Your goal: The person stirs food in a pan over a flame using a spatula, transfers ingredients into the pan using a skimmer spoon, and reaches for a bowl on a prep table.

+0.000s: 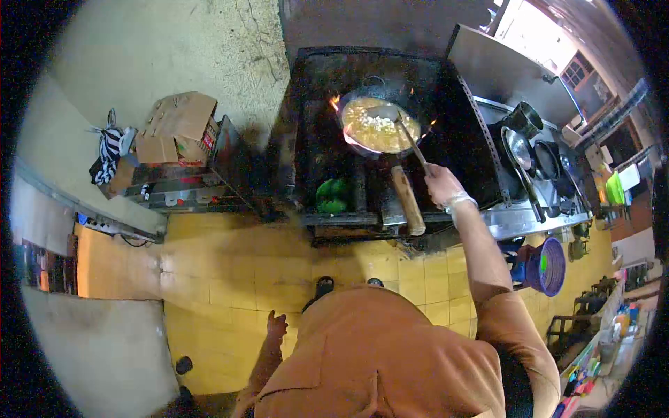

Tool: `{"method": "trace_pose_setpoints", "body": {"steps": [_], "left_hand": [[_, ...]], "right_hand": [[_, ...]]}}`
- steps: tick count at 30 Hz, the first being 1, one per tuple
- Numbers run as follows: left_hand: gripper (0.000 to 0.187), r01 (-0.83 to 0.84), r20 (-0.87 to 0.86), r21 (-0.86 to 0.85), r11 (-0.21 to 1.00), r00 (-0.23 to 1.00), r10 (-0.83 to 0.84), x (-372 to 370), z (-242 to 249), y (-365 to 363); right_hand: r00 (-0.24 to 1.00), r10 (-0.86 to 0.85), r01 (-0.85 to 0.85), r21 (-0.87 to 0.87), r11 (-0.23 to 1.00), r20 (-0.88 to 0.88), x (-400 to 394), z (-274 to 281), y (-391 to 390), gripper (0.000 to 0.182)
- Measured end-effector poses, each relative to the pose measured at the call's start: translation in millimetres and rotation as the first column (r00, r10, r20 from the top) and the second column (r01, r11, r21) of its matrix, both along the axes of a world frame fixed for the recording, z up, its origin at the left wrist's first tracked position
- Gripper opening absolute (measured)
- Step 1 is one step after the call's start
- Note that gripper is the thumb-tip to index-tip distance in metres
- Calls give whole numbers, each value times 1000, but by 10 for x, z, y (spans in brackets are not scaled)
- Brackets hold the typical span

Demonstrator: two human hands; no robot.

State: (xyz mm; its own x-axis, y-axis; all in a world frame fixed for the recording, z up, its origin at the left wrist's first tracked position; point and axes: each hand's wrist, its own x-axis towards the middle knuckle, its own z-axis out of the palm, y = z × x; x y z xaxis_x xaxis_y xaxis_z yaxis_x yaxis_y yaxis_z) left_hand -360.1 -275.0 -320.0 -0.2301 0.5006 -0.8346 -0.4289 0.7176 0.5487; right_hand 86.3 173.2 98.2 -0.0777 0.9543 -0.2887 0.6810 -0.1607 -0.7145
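Wok (pixel 382 143) under one ladle (pixel 416 148), one right hand (pixel 446 187), apparently gripping.

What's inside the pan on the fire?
Inside the pan is yellowish food with white bits near the middle. The ladle in the right hand dips in. The food covers the bottom, so I can't see what's down there.

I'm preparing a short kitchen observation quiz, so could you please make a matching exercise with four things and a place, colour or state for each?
1. right hand
2. left hand
3. basket
4. cardboard box

A. beside the striped bag
B. lowered, holding nothing
C. gripping a long-handled utensil
D. purple

Pairs: 1-C; 2-B; 3-D; 4-A
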Motion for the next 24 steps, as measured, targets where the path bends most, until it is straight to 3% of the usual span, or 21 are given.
{"method": "trace_pose_setpoints", "body": {"steps": [2,4,5,6,7,8,10,11,12,13,14,15,16,17,18,19,20,21,22,23,24], "left_hand": [[64,-54,-71,-92,994,996,48,-215,239,201],[57,23,210,-115,993,978,2,-653,240,284],[49,-7,419,-216,976,903,99,-936,192,331],[49,12,426,-223,975,901,87,-1096,83,305],[48,-31,502,43,999,865,6,-1226,-31,226],[51,-95,553,305,948,828,-95,-1368,-165,197],[50,-29,534,76,997,845,-16,-1462,-278,394],[51,148,99,5,989,984,-148,-1338,-319,471],[54,272,-342,-135,953,890,-303,-1258,-246,582],[56,407,-380,-161,899,815,-437,-1350,-286,692],[59,491,-467,-96,866,746,-475,-1356,-388,791],[62,570,-559,-42,821,667,-492,-1361,-482,887],[65,616,-684,95,782,611,-399,-1292,-538,907],[64,478,-451,71,876,798,-399,-1259,-426,999],[63,334,-193,-2,943,925,-328,-1218,-205,1120],[63,331,-190,-21,943,925,-329,-1145,-2,1138],[63,347,-201,-63,936,914,-353,-1040,188,1160],[63,364,-212,-103,926,901,-377,-933,404,1168],[64,343,-173,-173,923,912,-372,-845,555,1115],[64,342,-175,-184,922,911,-373,-829,555,1044],[60,395,-170,-172,902,890,-422,-830,493,870]], "right_hand": [[1000,14,-14,19,1000,-7,16,41,-76,44],[989,3,-22,129,991,150,-13,94,-241,43],[980,-19,-14,161,987,197,-45,134,-347,42],[969,-43,-5,193,981,243,-77,174,-455,42],[958,-27,-51,265,963,285,-139,266,-549,42],[945,-16,-101,337,936,328,-198,321,-589,41],[948,-27,-62,267,962,318,-278,287,-541,37],[959,-47,-25,248,968,279,-284,182,-468,34],[968,-63,13,200,980,242,-286,77,-358,28],[975,-83,51,151,987,208,-288,-26,-248,23],[950,-21,-72,284,956,313,-204,-237,-100,20],[903,0,-193,406,893,429,-119,-449,45,16],[802,5,-385,509,770,598,2,-721,159,15],[303,27,-840,254,479,953,-186,-305,32,13],[343,36,-797,270,541,939,-167,-376,78,13],[382,39,-749,285,599,923,-146,-450,124,14],[171,31,-874,138,467,985,-245,-182,82,13],[429,98,-712,270,649,898,-238,-207,71,17],[721,79,-465,396,792,688,-234,-229,62,21],[905,-34,-192,478,857,425,-224,-257,54,25],[941,-160,43,364,930,298,-425,12,-60,29]]}}
